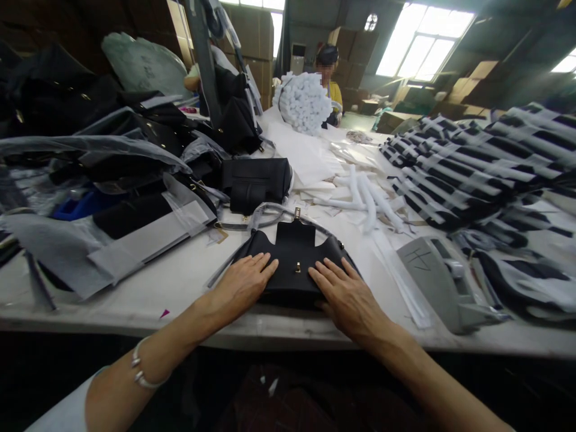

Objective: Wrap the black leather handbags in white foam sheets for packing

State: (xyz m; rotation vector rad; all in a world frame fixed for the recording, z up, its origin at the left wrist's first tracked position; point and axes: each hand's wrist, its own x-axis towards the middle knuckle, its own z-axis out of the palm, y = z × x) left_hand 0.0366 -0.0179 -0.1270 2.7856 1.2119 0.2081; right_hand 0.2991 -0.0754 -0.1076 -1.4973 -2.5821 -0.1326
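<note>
A black handbag (288, 282) lies on the table in front of me, near its edge. Its flap (296, 234) is folded back away from me, with a gold clasp piece at the tip. A gold lock (297, 267) sits in the middle of the bag's front. My left hand (246, 277) rests flat on the left side of the bag, fingers stretched out. On the right side my right hand (344, 294) lies flat too, its fingers slightly spread. A strap wrapped in clear plastic (270, 209) curves behind the bag.
Another black handbag (257, 177) stands behind. Black bags and plastic wrap are heaped at left. At right are a grey tape dispenser (434, 282) and a pile of black pieces with white wrapping (477, 162). White foam rods (302, 102) stand farther back, near a person in yellow (335, 93).
</note>
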